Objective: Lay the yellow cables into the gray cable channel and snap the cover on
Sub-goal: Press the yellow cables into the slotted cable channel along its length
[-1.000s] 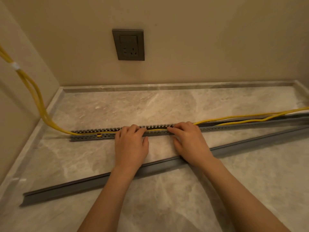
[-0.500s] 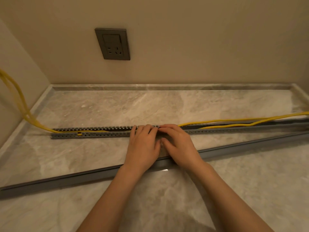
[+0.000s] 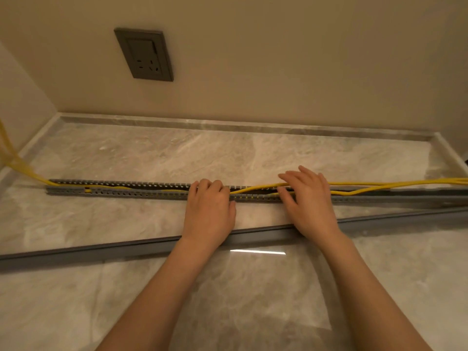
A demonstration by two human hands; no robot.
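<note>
Left hand point(image 3: 209, 211): we see it palm down, fingers curled together, their tips pressing on the top of the gray cable channel point(image 3: 141, 191) near the middle of its length; the thumb lies against the channel's near wall. It grips nothing; it presses flat.

Right hand point(image 3: 307, 198): we see it palm down a little farther along the channel, fingers loosely spread. Its fingertips rest on the yellow cables point(image 3: 255, 187) where these rise out of the slot, and the thumb touches the channel's near wall. We cannot tell whether any cable is pinched between thumb and fingers.

Between the two hands we note a short stretch where a cable arcs up above the toothed rim. To the left of the left hand the cables lie down inside the channel, one showing through a gap in the near wall close to the left end; beyond that end they climb off the tabletop point(image 3: 126, 158) toward the left edge of the view, blurred there. To the right of the right hand we count two yellow strands, running above and along the channel to the right edge.

Count: two hands, one channel, one cover point(image 3: 126, 249), at least two cables. The cover, a long gray strip, lies loose on the tabletop nearer to us, under both wrists, apart from the channel and angled to it. One dark wall socket point(image 3: 144, 54) sits on the wall behind.
</note>
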